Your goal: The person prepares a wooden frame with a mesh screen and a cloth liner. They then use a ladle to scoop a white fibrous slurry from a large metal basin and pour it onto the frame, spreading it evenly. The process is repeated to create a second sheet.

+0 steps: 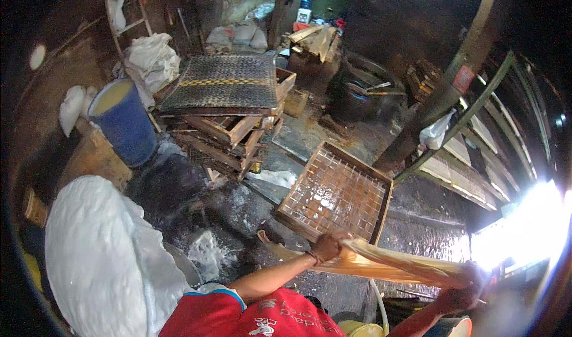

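Note:
A wet tan cloth (393, 266) is stretched between my two hands, its loose end trailing to the left. My left hand (329, 246) grips it near the front edge of a square wooden tray. Over at the right, my right hand (462, 292) is closed around the cloth's other end, partly washed out by glare. The wooden tray (298, 222) has a grid across its wet brown base and lies just beyond the cloth.
A large mound of white foam (101, 247) rises at my left. Behind it stands a blue barrel (126, 125). Stacked wooden frames (229, 128) carry a woven mat (217, 84). Farther back is a dark vat (366, 92); a slanting post (438, 81) stands right. A yellowish bucket (360, 329) sits near me.

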{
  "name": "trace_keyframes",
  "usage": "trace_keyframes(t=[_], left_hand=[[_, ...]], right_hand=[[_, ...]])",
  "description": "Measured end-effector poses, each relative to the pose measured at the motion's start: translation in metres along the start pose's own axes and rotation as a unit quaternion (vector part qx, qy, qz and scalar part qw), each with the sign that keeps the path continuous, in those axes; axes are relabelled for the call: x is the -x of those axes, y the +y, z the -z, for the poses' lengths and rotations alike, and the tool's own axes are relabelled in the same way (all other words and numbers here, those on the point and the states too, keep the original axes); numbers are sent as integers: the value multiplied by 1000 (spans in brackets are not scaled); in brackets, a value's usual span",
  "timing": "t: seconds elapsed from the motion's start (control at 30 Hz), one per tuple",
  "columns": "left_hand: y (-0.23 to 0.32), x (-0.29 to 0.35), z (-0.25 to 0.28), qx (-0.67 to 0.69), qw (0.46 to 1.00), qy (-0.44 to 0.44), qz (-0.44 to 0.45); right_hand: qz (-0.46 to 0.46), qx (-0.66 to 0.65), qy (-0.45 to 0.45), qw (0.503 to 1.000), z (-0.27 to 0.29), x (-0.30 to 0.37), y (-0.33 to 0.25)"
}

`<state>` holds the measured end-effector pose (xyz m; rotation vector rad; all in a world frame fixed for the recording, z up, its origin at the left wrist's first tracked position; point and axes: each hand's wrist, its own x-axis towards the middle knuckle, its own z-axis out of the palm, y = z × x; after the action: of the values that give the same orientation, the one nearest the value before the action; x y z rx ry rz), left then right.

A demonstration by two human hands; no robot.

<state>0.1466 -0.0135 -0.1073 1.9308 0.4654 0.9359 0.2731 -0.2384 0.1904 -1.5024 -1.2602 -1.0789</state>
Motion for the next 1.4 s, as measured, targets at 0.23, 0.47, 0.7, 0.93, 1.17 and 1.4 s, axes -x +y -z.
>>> trace_keyframes(t=[0.23, 0.47, 0.7, 0.93, 1.17, 1.4], left_hand=[[-21, -35, 36, 227, 957, 118, 139], [121, -133, 228, -130, 967, 71, -207], [213, -151, 247, -233, 931, -135, -244], [56, -62, 239, -266, 904, -330, 52], [98, -84, 283, -322, 934, -143, -61], [-69, -18, 350, -469, 833, -290, -44]], right_hand=[[78, 189, 34, 978, 36, -36, 14], [-51, 195, -285, 937, 84, -76, 59], [-200, 143, -157, 957, 134, -87, 98], [-219, 57, -451, 864, 107, -29, 115], [-178, 4, -537, 825, 107, 5, 110], [-244, 131, -552, 786, 124, 45, 126]])
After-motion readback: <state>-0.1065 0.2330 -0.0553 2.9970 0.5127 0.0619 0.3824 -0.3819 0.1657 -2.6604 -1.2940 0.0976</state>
